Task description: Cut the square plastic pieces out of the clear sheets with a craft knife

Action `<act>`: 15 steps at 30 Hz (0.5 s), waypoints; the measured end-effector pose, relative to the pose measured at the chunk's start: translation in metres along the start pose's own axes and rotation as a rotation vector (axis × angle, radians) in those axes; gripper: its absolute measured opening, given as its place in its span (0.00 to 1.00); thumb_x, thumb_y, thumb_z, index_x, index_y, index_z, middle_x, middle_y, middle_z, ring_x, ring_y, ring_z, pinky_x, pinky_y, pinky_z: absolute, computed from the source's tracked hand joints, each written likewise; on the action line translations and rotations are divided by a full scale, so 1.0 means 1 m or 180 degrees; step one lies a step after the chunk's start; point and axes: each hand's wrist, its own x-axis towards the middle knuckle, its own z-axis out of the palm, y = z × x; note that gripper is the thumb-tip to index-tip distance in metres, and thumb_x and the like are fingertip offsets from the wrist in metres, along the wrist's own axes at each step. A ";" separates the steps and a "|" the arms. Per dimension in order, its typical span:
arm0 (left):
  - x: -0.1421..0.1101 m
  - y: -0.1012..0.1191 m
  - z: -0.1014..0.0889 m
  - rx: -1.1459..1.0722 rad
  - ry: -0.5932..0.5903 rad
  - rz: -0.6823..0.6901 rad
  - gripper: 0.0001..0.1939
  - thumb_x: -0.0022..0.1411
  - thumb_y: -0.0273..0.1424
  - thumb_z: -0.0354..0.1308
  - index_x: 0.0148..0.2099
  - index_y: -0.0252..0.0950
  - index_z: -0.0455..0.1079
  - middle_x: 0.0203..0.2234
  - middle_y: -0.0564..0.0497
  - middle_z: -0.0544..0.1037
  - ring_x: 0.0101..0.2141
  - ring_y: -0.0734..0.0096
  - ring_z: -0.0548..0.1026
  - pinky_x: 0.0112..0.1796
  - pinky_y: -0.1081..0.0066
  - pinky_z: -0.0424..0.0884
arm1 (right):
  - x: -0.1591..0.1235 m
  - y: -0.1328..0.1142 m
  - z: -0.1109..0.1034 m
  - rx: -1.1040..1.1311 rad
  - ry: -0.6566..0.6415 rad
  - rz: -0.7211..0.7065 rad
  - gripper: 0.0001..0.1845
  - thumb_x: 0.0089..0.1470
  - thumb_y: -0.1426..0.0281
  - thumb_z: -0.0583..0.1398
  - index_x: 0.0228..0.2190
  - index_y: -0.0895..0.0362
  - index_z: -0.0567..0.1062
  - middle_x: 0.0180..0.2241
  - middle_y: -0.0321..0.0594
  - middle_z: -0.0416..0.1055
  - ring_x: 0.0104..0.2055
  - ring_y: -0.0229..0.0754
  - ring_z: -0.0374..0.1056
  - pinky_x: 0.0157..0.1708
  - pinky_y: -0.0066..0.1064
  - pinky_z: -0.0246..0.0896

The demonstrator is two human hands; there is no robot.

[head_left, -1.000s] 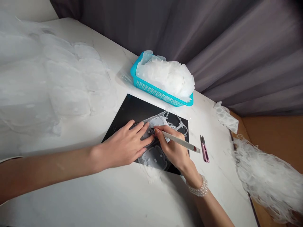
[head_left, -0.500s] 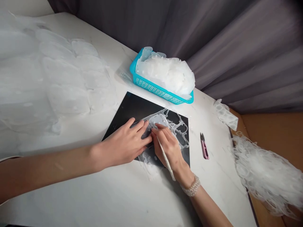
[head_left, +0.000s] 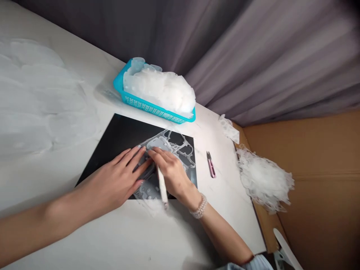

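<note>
On a black mat (head_left: 112, 138) lies a clear plastic sheet (head_left: 159, 143) with cut-out shapes and thin web-like edges. My left hand (head_left: 116, 182) rests on the sheet, its fingers stretched out and pressing it to the mat. My right hand (head_left: 173, 172) is closed around a slim pen-like tool with a white wrapped handle (head_left: 162, 185). The tool's tip is hidden under my fingers, close to the left fingertips. A loose clear piece (head_left: 149, 191) shows by the mat's near edge, below my left hand.
A blue basket (head_left: 149, 108) heaped with translucent white pieces stands behind the mat. Pink thread snips (head_left: 210, 165) lie to the right. Stacked clear pieces (head_left: 36, 97) cover the left side. A heap of stringy plastic scraps (head_left: 264, 180) sits at the table's right edge, by a cardboard box (head_left: 315, 157).
The view has swung to the right, so everything sits further left. My right hand has tipped the tool more upright. Both hands stay on the sheet.
</note>
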 end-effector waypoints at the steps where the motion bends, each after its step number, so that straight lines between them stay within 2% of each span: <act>1: 0.000 0.000 0.002 -0.0056 0.0026 0.0022 0.28 0.72 0.34 0.43 0.67 0.22 0.60 0.64 0.23 0.59 0.65 0.34 0.58 0.59 0.45 0.60 | -0.002 0.008 -0.004 0.0301 0.0224 0.0225 0.19 0.65 0.78 0.50 0.53 0.63 0.73 0.51 0.54 0.76 0.53 0.48 0.74 0.52 0.41 0.72; 4: -0.001 0.000 0.005 -0.0177 0.0000 0.0053 0.29 0.71 0.32 0.44 0.70 0.24 0.55 0.66 0.23 0.56 0.66 0.33 0.54 0.59 0.43 0.59 | -0.020 0.047 -0.029 0.1240 0.1379 0.1288 0.14 0.64 0.72 0.55 0.47 0.56 0.77 0.44 0.44 0.80 0.45 0.42 0.77 0.48 0.37 0.74; 6: -0.001 0.000 0.004 -0.0235 -0.0044 0.0005 0.29 0.71 0.31 0.45 0.71 0.26 0.53 0.66 0.23 0.56 0.66 0.33 0.55 0.59 0.43 0.59 | -0.041 0.079 -0.056 0.2123 0.2422 0.1967 0.09 0.59 0.70 0.61 0.41 0.54 0.80 0.41 0.41 0.80 0.42 0.41 0.78 0.47 0.32 0.74; 9: 0.000 0.000 0.000 -0.0356 -0.0039 -0.0061 0.30 0.70 0.32 0.47 0.70 0.27 0.54 0.65 0.23 0.57 0.65 0.31 0.57 0.60 0.40 0.55 | -0.076 0.119 -0.098 0.2491 0.2695 0.2193 0.03 0.55 0.71 0.65 0.33 0.54 0.81 0.35 0.38 0.81 0.33 0.37 0.79 0.36 0.23 0.75; 11: 0.004 -0.002 -0.006 -0.0512 -0.0032 -0.0106 0.29 0.69 0.32 0.49 0.69 0.28 0.58 0.64 0.24 0.60 0.64 0.31 0.58 0.61 0.38 0.52 | -0.092 0.127 -0.115 0.2626 0.2852 0.2226 0.01 0.52 0.71 0.67 0.31 0.54 0.80 0.31 0.35 0.81 0.29 0.34 0.78 0.33 0.19 0.75; 13: 0.011 -0.005 -0.017 -0.0836 -0.0038 -0.0204 0.27 0.69 0.34 0.50 0.66 0.29 0.64 0.62 0.27 0.66 0.64 0.34 0.60 0.61 0.37 0.51 | -0.097 0.118 -0.120 0.2749 0.2960 0.2246 0.05 0.51 0.71 0.68 0.33 0.55 0.80 0.30 0.33 0.81 0.30 0.33 0.78 0.35 0.19 0.75; 15: 0.020 -0.008 -0.033 -0.1428 -0.0078 -0.0432 0.24 0.69 0.38 0.49 0.60 0.30 0.71 0.57 0.32 0.73 0.62 0.39 0.63 0.61 0.41 0.55 | -0.090 0.094 -0.114 0.2998 0.2902 0.2311 0.08 0.52 0.69 0.68 0.36 0.57 0.80 0.32 0.36 0.82 0.36 0.35 0.79 0.42 0.23 0.76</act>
